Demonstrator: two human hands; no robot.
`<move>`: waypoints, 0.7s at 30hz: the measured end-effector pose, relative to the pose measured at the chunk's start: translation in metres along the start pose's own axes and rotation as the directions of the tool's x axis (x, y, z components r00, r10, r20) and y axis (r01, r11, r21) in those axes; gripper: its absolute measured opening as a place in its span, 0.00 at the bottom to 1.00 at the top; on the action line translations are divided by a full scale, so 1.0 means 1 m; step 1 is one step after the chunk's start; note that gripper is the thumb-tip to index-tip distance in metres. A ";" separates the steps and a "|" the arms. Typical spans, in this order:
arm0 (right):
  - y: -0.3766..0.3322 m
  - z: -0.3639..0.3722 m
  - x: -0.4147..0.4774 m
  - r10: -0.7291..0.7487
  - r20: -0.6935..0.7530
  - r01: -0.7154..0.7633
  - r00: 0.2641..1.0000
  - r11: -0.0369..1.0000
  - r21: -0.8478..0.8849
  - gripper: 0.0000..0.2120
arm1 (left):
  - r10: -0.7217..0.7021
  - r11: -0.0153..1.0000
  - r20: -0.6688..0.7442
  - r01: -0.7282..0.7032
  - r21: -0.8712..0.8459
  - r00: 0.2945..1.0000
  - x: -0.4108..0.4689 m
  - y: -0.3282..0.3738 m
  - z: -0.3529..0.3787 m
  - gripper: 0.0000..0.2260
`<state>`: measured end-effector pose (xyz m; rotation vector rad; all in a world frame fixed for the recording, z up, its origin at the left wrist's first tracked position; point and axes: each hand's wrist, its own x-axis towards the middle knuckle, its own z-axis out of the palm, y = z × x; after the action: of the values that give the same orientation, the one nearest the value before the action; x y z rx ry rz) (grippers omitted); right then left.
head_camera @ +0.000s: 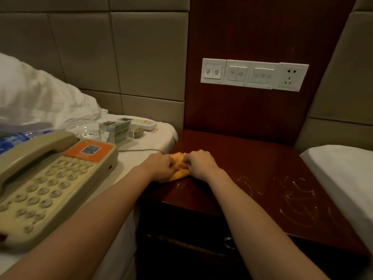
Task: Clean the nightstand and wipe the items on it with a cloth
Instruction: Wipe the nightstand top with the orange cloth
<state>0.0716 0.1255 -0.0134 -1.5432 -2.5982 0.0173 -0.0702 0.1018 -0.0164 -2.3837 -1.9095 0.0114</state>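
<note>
Orange cloth (180,172) at the nightstand (252,158) left edge is pinched by left hand (159,166) and right hand (201,164), probably folding it for wiping.

orange cloth (180,174) mostly covered, telephone (50,178) cut by left edge, switch icons (212,71) probably illegible

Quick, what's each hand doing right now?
Left hand: fingers curled, gripping the orange cloth.
Right hand: fingers curled, gripping the same cloth.

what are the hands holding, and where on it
Both pinch the bunched orange cloth lying on the nightstand: the left hand at its left side, the right hand at its right side.
</note>
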 end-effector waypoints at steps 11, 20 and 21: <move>-0.024 -0.006 -0.064 0.006 0.041 -0.007 0.999 1.000 0.027 0.10 | 0.029 0.999 -0.125 -0.027 0.018 0.992 -0.064 0.021 -0.002 0.17; -0.036 -0.012 -0.113 0.085 0.035 -0.085 0.996 0.996 -0.017 0.14 | 0.012 0.996 -0.086 -0.019 -0.087 0.996 -0.088 0.047 -0.005 0.19; -0.036 -0.012 -0.118 0.095 0.027 -0.094 0.995 0.995 -0.015 0.15 | 0.021 0.995 -0.069 -0.028 -0.096 0.997 -0.089 0.051 -0.006 0.20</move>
<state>0.0969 0.0042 -0.0100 -1.6813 -2.5488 0.0302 -0.0399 0.0036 -0.0183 -2.4346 -1.8916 -0.1628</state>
